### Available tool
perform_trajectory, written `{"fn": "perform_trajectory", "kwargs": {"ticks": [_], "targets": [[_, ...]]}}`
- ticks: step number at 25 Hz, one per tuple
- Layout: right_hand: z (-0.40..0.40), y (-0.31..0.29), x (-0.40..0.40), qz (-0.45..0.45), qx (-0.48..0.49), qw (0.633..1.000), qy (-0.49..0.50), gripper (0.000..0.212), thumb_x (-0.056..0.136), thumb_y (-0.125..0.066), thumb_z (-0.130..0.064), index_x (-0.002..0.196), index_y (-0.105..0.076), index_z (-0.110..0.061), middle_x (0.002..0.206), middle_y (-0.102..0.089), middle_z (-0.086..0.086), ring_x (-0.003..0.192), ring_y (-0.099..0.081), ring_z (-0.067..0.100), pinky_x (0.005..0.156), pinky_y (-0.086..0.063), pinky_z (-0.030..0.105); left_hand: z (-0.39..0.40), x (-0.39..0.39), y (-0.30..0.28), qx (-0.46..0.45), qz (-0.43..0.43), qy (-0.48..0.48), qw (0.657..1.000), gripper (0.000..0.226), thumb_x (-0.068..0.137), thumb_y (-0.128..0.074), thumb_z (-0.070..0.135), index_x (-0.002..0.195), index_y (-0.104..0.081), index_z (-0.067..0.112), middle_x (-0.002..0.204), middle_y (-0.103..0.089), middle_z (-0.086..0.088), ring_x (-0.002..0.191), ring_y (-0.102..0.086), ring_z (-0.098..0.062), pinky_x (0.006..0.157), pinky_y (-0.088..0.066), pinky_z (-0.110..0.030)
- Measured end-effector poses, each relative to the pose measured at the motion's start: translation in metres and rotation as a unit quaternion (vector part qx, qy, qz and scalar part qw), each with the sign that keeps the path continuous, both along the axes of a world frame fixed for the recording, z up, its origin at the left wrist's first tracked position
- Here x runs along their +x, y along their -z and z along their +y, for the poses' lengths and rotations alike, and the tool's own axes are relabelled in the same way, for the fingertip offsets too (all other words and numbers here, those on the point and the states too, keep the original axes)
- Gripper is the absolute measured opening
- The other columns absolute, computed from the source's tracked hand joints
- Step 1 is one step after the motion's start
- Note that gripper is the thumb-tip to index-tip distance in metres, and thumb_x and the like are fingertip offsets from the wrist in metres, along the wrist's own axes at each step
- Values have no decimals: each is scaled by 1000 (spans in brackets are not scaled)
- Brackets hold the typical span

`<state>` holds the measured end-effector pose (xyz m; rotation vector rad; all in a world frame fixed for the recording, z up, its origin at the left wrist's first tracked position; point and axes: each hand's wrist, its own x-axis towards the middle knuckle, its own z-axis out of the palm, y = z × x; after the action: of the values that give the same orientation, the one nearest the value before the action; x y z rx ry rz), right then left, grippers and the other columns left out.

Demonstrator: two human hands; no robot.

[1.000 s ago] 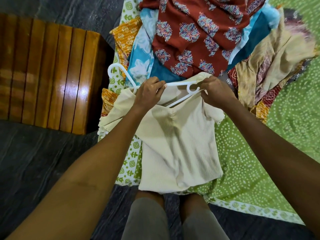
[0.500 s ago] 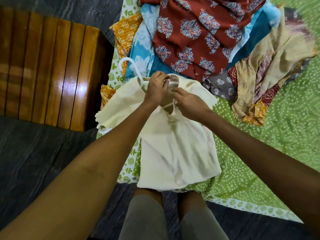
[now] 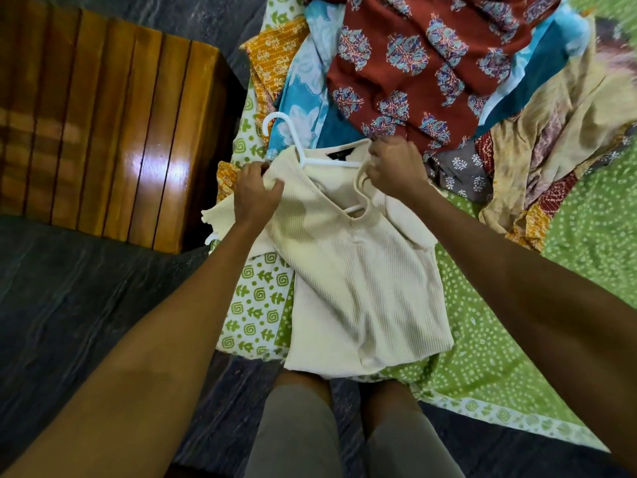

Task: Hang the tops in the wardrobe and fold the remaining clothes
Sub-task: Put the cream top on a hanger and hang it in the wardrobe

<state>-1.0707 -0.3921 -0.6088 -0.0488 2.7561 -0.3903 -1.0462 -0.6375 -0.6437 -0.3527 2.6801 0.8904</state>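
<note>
Bed cover (image 3: 568,270), green print, right of frame: served as work surface.
Unsorted clothes (image 3: 431,63), upper centre: heaped, awaiting hanging or folding.
Cream ribbed top (image 3: 355,277), centre: lay flat for threading.
White hanger (image 3: 303,157), in neckline, hook upper left.
Left hand (image 3: 256,191) gripped one shoulder; right hand (image 3: 396,167) gripped the other, probably seating both on the hanger.

One cream top (image 3: 351,277) and one white hanger (image 3: 293,143) sit between two hands; beyond them lies one heap of clothes (image 3: 431,74).
</note>
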Motion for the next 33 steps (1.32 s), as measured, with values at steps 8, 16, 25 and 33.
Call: {"fn": "perform_trajectory", "kwargs": {"ticks": [8,16,25,33], "targets": [[-68,21,-18,-92,10,994,-61,26,91,-48,-7,115,-58,-9,112,-61,12,103,-56,30,81,-40,36,0,7,3,-38,26,29,999,43,80,-63,15,118,-53,0,117,-52,-18,113,-46,-32,94,-32,-33],[-27,-48,-32,-23,-172,984,46,21,79,-69,-6,98,-72,1,92,-71,17,76,-60,24,58,-34,5,1,-21,-59,165,5,-22,986,50,78,-67,15,123,-48,5,125,-48,-10,115,-48,-22,95,-43,-31],[-13,-157,6,24,-192,979,65,24,78,-72,-6,101,-72,1,96,-71,16,73,-55,11,60,-34,1,15,-31,-166,177,-31,172,968,30,91,-60,26,95,-59,-3,84,-50,-9,77,-45,-15,61,-32,-26],[31,-235,70,55,-208,976,22,27,77,-73,-4,103,-70,3,102,-70,17,79,-59,2,63,-37,2,28,56,-251,151,306,215,915,37,87,-58,28,92,-60,-8,88,-59,-21,82,-49,-14,70,-39,-20]]}}
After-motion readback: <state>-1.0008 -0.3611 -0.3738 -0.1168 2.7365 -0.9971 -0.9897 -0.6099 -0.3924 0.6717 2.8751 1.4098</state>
